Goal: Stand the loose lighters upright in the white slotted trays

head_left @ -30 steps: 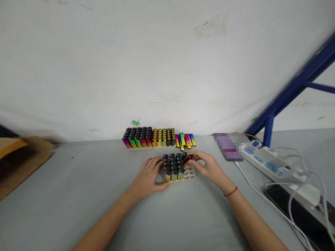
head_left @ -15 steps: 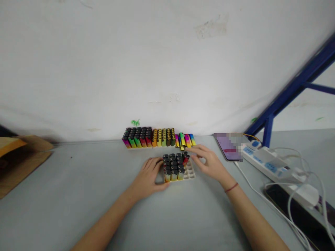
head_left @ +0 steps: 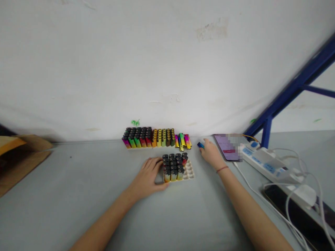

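Observation:
My left hand is curled round the left side of a pale moulded tray, thumb at its near corner. Rows of upright, lighter-sized tubes with black tops fill most of that tray; its right-hand pockets show bare. A red tube stands at the back, right of the filled rows. Right of the tray, my right hand pinches a blue metallic tube, tilted, just above or on the table. Beyond the tray lie several loose shiny, multicoloured tubes.
Against the wall stands a row of upright tubes, black-topped ones beside yellow-topped ones. To the right are a phone, a power strip with white cables, and a dark device. Brown cardboard lies at far left.
My right hand has left the tray's back right and moved right, now with the blue tube from the loose pile. The red tube stands straighter in the tray. My left hand stays put.

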A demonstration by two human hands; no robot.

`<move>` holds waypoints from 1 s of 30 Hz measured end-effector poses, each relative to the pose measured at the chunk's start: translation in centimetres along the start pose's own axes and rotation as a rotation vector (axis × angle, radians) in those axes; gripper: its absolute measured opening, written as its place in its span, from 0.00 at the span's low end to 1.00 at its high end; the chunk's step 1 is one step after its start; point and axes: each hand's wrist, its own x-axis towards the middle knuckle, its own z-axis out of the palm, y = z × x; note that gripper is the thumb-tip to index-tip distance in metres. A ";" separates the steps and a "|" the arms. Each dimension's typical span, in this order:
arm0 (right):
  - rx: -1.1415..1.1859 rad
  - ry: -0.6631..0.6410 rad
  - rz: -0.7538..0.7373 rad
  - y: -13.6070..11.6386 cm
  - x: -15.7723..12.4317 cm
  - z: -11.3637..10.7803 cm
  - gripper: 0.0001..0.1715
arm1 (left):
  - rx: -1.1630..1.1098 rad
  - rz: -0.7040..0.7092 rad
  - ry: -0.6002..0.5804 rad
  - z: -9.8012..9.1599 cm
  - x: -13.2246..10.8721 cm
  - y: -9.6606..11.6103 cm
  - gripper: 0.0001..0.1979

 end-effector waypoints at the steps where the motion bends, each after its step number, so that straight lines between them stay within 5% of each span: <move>1: 0.051 -0.012 -0.008 0.2 -0.2 0.0 0.11 | 0.003 0.001 0.001 0.0 0.0 0.0 0.33; 5: 0.575 -0.002 -0.030 0.2 -1.6 0.2 0.07 | 0.002 0.006 -0.008 0.1 0.0 -0.1 0.33; 10: 1.369 -0.053 0.208 -1.8 -3.3 0.9 0.21 | 0.005 -0.003 -0.013 0.0 0.0 0.0 0.33; 16: 1.505 0.002 0.503 -3.0 -3.9 1.0 0.23 | 0.013 0.004 -0.010 0.0 0.0 0.0 0.33; 30: 1.470 0.083 0.467 -2.8 -4.2 1.4 0.24 | 0.006 -0.001 -0.006 0.2 0.0 -0.1 0.33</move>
